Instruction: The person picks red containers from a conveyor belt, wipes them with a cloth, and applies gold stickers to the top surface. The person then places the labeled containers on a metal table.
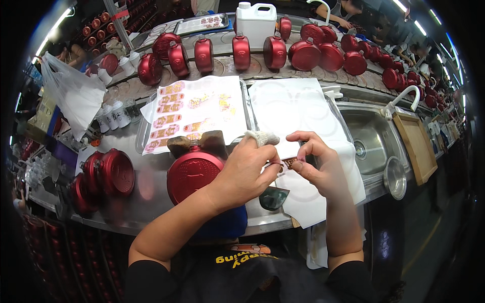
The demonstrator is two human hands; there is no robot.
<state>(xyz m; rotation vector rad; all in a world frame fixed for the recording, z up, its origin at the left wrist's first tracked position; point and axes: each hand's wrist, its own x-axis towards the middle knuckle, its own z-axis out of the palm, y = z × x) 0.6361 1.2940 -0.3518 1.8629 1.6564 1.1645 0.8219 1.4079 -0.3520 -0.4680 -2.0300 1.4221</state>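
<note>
Above the white sheets, both my hands come close together. My left hand (247, 169) is closed, its fingertips pinching the left end of a small brown and gold decal (289, 162). A white knit cloth (263, 137) sits at that hand's index finger; whether worn or held I cannot tell. My right hand (321, 164) pinches the decal's other end between thumb and fingers. Left of my hands, a round flat red bottle (189, 179) lies against a dark brown block cradle (214, 141), partly behind my left wrist. A dark green scraper blade (274, 199) rests below my fingers.
A printed decal sheet (202, 108) covers a metal tray; blank white paper (293, 106) lies beside it. Red bottles (241, 53) line the conveyor behind, near a white jug (255, 22). More red bottles (117, 172) stand left. A sink (371, 139) is right.
</note>
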